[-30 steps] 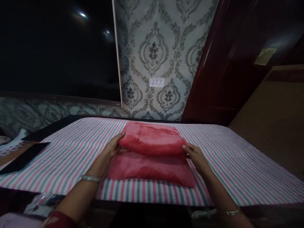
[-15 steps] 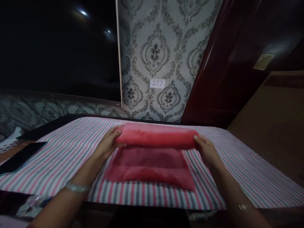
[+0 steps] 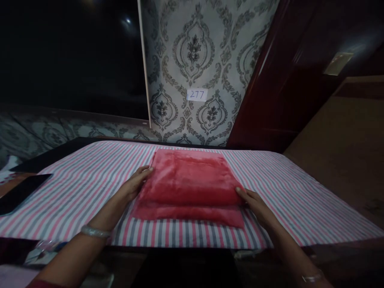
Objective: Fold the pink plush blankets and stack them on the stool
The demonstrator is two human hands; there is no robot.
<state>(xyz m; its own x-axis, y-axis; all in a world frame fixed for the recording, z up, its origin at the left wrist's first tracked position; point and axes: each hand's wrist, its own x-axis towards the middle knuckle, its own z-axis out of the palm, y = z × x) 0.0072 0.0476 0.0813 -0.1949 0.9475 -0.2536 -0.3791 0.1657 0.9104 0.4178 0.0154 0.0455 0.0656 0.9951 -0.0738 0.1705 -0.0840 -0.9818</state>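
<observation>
A folded red plush cloth (image 3: 192, 176) lies on a striped sheet in the middle of the table. Its upper layer rests over a lower one, whose near edge shows as a strip in front. My left hand (image 3: 138, 182) grips the left edge, thumb on top and the other fingers mostly at the side. At the right near corner of the upper layer, my right hand (image 3: 253, 202) pinches the cloth between thumb and fingers. The undersides of both grips are hidden.
The striped sheet (image 3: 90, 188) covers the table. A dark flat device (image 3: 24, 194) lies at the left edge. A large black screen (image 3: 72, 60) stands behind. A brown panel (image 3: 345, 152) borders the right side, and a paper marked 277 (image 3: 197, 95) hangs on the wall.
The rolled or folded part held up by both hands has come down towards me and now lies flat over the lower layer. My right hand has moved lower and slightly left.
</observation>
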